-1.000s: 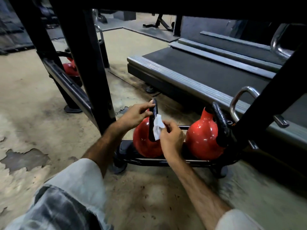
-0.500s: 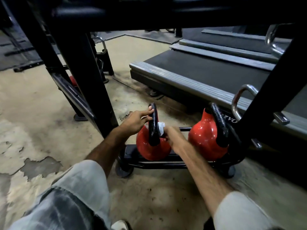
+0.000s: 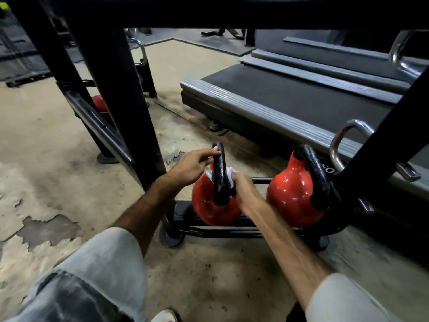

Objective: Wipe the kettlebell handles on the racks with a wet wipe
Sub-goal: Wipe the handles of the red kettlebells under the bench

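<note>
Two red kettlebells with black handles sit on the bottom rail of a black rack (image 3: 222, 231). My left hand (image 3: 192, 165) pinches the top of the left kettlebell's handle (image 3: 220, 175). My right hand (image 3: 243, 191) grips a white wet wipe (image 3: 230, 171) against the right side of that handle, and the wipe pokes through the handle loop to the left side. The left kettlebell's red body (image 3: 213, 210) shows below the hands. The right kettlebell (image 3: 290, 196) stands untouched beside it, its black handle (image 3: 318, 175) upright.
A black rack upright (image 3: 120, 101) rises just left of my left hand. A slanted black post (image 3: 380, 145) and chrome handles (image 3: 348, 140) stand at the right. A treadmill deck (image 3: 290, 96) lies behind the rack. A third red kettlebell (image 3: 99, 103) sits far left. The floor is worn concrete.
My right hand has pushed the wipe from the upper handle down and into the handle loop. My left hand stayed on the handle top. The view has dropped closer to the rack.
</note>
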The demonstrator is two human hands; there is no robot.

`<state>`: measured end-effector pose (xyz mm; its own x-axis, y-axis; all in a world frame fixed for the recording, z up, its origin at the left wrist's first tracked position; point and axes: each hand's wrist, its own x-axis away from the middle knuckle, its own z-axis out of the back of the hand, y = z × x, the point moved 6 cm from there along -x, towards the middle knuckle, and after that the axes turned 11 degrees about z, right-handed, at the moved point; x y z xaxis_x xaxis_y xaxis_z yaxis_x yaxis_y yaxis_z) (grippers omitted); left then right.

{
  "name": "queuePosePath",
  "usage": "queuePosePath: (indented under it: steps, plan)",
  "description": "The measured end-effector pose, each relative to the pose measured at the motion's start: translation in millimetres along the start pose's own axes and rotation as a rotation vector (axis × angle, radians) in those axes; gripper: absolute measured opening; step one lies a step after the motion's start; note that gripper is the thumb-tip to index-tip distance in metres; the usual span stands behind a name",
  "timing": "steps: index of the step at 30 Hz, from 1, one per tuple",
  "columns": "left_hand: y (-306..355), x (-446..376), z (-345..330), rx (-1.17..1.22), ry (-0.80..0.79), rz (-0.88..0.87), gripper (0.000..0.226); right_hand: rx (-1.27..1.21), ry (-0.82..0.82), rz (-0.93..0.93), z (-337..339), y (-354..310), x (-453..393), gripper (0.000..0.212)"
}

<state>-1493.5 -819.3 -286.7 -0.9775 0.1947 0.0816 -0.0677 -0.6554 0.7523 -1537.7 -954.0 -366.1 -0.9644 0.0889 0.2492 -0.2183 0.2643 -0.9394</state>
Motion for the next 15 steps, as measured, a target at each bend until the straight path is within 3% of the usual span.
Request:
queuePosePath:
  steps: [2, 6, 11, 15]
  plan:
    - [-1, 3, -6, 0.036, -0.034, -0.012, 0.037, 0.355, 0.098, 0.207, 19, 2, 13, 0.025]
    - [-6, 18, -15, 0.271, 0.024, 0.03, 0.043, 0.453, 0.234, 0.497, 21, -21, 29, 0.016]
    - [-20, 31, -22, 0.455, 0.066, 0.142, 0.048, 0.501, 0.192, 0.552, -1, -69, -27, 0.012]
    - [-19, 33, -23, 0.527, 0.057, 0.156, 0.036, 0.649, 0.096, 0.636, -3, -81, -20, 0.009]
